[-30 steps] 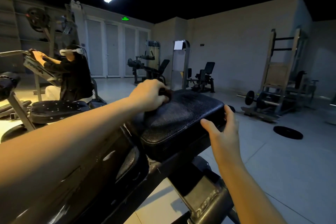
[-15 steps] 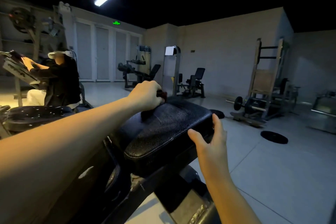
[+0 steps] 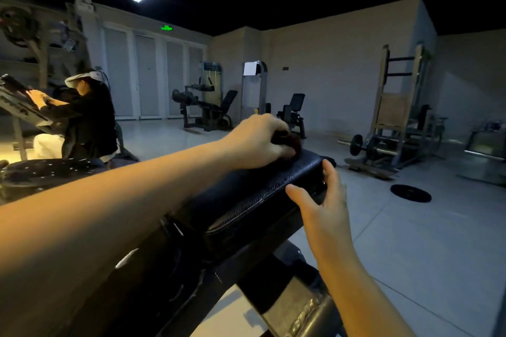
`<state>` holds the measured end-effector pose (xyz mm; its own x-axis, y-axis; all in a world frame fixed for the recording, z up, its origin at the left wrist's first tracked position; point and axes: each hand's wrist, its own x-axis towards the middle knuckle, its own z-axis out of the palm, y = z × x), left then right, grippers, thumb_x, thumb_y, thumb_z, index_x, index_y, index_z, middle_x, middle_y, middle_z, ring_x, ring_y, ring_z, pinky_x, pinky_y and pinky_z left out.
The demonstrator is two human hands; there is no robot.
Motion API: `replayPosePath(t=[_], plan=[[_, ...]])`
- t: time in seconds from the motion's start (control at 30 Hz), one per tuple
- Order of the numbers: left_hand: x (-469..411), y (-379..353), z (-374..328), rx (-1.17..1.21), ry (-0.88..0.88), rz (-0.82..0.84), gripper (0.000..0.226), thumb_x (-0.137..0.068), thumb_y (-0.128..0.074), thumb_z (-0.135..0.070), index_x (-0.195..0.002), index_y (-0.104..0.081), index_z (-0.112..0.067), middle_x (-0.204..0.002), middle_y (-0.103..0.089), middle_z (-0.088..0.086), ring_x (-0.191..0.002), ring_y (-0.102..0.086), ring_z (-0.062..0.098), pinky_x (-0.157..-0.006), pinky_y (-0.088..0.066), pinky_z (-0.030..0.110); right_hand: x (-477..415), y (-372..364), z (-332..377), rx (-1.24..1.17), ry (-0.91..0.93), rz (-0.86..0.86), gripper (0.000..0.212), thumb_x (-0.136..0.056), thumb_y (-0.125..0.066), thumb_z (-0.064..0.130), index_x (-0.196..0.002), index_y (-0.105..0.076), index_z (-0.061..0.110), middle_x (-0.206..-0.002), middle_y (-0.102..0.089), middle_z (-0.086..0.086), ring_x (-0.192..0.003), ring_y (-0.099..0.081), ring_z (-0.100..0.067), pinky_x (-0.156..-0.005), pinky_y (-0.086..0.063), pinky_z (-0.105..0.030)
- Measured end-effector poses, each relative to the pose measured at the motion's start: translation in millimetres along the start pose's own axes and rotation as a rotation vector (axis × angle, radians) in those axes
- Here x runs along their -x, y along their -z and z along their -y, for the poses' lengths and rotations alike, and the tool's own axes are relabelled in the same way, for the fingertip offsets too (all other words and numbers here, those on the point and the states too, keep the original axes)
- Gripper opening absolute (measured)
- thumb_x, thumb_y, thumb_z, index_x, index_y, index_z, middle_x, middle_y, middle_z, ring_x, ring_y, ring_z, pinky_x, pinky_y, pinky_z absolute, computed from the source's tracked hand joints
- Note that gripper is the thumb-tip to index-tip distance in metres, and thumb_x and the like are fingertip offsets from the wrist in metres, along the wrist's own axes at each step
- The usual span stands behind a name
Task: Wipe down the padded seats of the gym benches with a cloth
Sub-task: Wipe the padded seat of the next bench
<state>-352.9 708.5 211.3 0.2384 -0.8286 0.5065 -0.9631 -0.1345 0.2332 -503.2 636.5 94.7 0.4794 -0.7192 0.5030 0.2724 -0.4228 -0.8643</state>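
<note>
Pushing cloth (image 3: pixel 291 142), bunched in left hand (image 3: pixel 257 142), farther toward far end of padded seat (image 3: pixel 254 194); bracing its side with splayed right hand (image 3: pixel 325 200).

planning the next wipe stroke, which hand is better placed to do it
Left. The left hand grips the dark cloth at the far end of the padded seat. The right hand holds no cloth and rests open against the seat's side edge.
</note>
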Motion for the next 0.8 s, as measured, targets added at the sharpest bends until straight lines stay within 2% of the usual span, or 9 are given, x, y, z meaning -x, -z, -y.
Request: replayPosePath(t=[0.07, 0.1, 0.27, 0.37, 0.47, 0.53, 0.6, 0.67, 0.8], plan=[[6.8, -5.7, -16.2, 0.042, -0.129, 0.047, 0.009, -0.09, -0.074, -0.032, -0.092, -0.072, -0.023, -0.085, -0.068, -0.011, -0.08, -0.066, 0.007, -0.07, -0.052, 0.027, -1.9, 0.4, -1.4, -0.004, -0.004, -0.005, 0.075, -0.09, -0.073, 0.024, -0.153, -0.033, 0.035, -0.123, -0.044, 0.016, -0.103, -0.049, 0.012, -0.068, -0.045, -0.001], [4.7, -5.1, -11.8, 0.039, -0.111, 0.03, 0.009, -0.09, -0.074, -0.031, -0.094, -0.072, -0.024, -0.087, -0.068, -0.012, -0.082, -0.066, 0.007, -0.073, -0.053, 0.028, -1.5, 0.1, -1.5, -0.008, -0.004, -0.007, 0.076, -0.09, -0.073, 0.024, -0.153, -0.033, 0.034, -0.126, -0.044, 0.013, -0.106, -0.051, 0.008, -0.069, -0.045, -0.001], [-17.6, 6.1, 50.4, -0.211, 0.322, -0.099, 0.018, -0.089, -0.074, -0.032, -0.097, -0.072, -0.016, -0.09, -0.067, 0.002, -0.093, -0.067, 0.029, -0.072, -0.044, 0.032, 3.4, -1.3, -0.3, -0.002, 0.011, -0.006, 0.08, -0.09, -0.074, 0.029, -0.156, -0.028, 0.035, -0.132, -0.039, 0.016, -0.126, -0.043, -0.004, -0.104, -0.042, -0.028], [-13.1, 1.1, 22.2, -0.129, 0.161, -0.056, 0.013, -0.089, -0.074, -0.033, -0.088, -0.068, -0.022, -0.087, -0.067, -0.003, -0.086, -0.067, 0.022, -0.071, -0.049, 0.033, 2.1, -1.0, 1.2, 0.003, 0.01, -0.001, 0.08, -0.09, -0.075, 0.028, -0.156, -0.029, 0.035, -0.132, -0.041, 0.014, -0.119, -0.047, -0.001, -0.103, -0.046, -0.029], [0.1, -8.1, -11.7, 0.019, -0.075, 0.001, 0.011, -0.089, -0.075, -0.033, -0.085, -0.065, -0.03, -0.082, -0.065, -0.015, -0.079, -0.065, 0.009, -0.068, -0.051, 0.028, -0.3, -0.9, 1.8, 0.005, 0.0, -0.002, 0.079, -0.09, -0.074, 0.027, -0.155, -0.03, 0.035, -0.133, -0.041, 0.012, -0.112, -0.048, 0.004, -0.086, -0.044, -0.016], [-6.0, -8.3, 1.3, -0.035, -0.016, -0.03, 0.011, -0.09, -0.074, -0.033, -0.087, -0.064, -0.03, -0.083, -0.064, -0.015, -0.082, -0.065, 0.012, -0.069, -0.048, 0.029, -0.2, -0.7, 1.3, 0.014, 0.006, -0.01, 0.079, -0.089, -0.075, 0.028, -0.155, -0.031, 0.034, -0.136, -0.041, 0.011, -0.12, -0.046, 0.0, -0.095, -0.043, -0.019], [-18.5, -0.8, 30.5, -0.164, 0.184, -0.076, 0.013, -0.089, -0.073, -0.033, -0.09, -0.066, -0.022, -0.088, -0.068, -0.004, -0.087, -0.066, 0.024, -0.072, -0.048, 0.032, 2.0, -1.3, 2.6, 0.022, 0.012, -0.012, 0.08, -0.089, -0.075, 0.029, -0.155, -0.03, 0.033, -0.137, -0.04, 0.012, -0.127, -0.043, -0.005, -0.106, -0.041, -0.029], [-23.8, 4.9, 47.5, -0.22, 0.339, -0.092, 0.017, -0.087, -0.073, -0.033, -0.089, -0.068, -0.017, -0.09, -0.07, 0.005, -0.089, -0.067, 0.031, -0.073, -0.049, 0.034, 3.3, -1.7, 2.6, 0.026, 0.017, -0.005, 0.081, -0.089, -0.074, 0.03, -0.156, -0.029, 0.033, -0.137, -0.039, 0.013, -0.126, -0.042, -0.004, -0.108, -0.04, -0.03], [-16.2, -3.6, 3.2, -0.096, 0.114, -0.048, 0.016, -0.089, -0.074, -0.033, -0.079, -0.062, -0.029, -0.08, -0.064, -0.009, -0.081, -0.064, 0.019, -0.064, -0.043, 0.028, 1.6, -0.9, 3.8, 0.033, 0.01, -0.006, 0.08, -0.089, -0.075, 0.028, -0.155, -0.03, 0.033, -0.135, -0.041, 0.011, -0.116, -0.046, 0.002, -0.096, -0.04, -0.018]])
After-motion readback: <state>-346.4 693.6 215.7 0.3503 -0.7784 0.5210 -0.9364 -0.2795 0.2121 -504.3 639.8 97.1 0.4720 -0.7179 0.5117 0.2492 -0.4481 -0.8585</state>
